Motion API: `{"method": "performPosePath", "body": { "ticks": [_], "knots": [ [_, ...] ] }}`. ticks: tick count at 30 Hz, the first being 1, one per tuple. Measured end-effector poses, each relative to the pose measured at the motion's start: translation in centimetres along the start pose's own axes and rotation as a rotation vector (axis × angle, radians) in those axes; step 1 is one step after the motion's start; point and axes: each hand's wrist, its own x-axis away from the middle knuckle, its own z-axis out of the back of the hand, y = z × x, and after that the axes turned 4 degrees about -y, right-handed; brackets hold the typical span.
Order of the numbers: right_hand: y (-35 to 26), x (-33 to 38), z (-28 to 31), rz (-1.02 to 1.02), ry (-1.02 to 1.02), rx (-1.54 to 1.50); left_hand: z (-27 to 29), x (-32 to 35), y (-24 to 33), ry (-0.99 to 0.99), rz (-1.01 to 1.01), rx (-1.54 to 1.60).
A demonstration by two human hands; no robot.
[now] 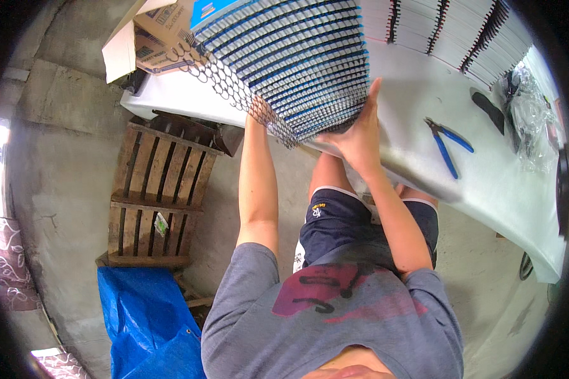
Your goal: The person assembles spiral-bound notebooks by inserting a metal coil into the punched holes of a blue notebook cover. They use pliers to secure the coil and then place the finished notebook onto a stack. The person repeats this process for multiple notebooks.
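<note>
A tall stack of coil-bound notebooks [284,63], with blue covers and black wire spirals, tilts between my two hands at the table's near edge. Loops of the coils [227,82] stick out along its left side. My left hand [259,112] grips the stack low on that side, its fingers mostly hidden by the coils. At the lower right corner, my right hand [358,140] holds the stack with the thumb pointing up its side and the fingers underneath. Blue-handled cutting pliers [449,145] lie to the right on the white-covered table [411,95].
More coil-bound notebooks [446,28] lie in rows at the far right. Beside them are a black flat object [489,110] and clear plastic wrap [532,126]. An open cardboard box [161,31] stands far left. A wooden pallet [161,170] and blue tarp [142,316] are on the left.
</note>
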Motion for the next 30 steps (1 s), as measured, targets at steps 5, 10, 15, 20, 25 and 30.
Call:
{"method": "performPosePath", "body": {
  "ticks": [5, 10, 15, 20, 25, 30],
  "knots": [
    [0.3, 0.0, -0.6, -0.131, -0.068, -0.001, 0.0, 0.0, -0.1, -0.010, 0.047, 0.059],
    [0.1, 0.1, -0.9, -0.116, -0.029, 0.087, 0.0, -0.4, -0.3, -0.016, 0.083, 0.105],
    [-0.1, -0.1, -0.8, -0.140, -0.068, 0.077, 0.3, -0.7, -0.3, -0.013, 0.108, 0.124],
    [0.5, 0.2, 3.6, 0.037, -0.135, -0.036, 0.3, -0.8, -0.5, -0.022, 0.152, 0.156],
    [4.0, -0.8, 14.9, -0.203, -0.243, 0.556, 0.3, -0.4, -0.6, -0.022, 0.184, 0.214],
    [9.5, 2.2, 17.0, -0.093, -0.277, 0.908, 0.1, 0.4, -0.5, 0.002, 0.153, 0.241]
  ]
}}
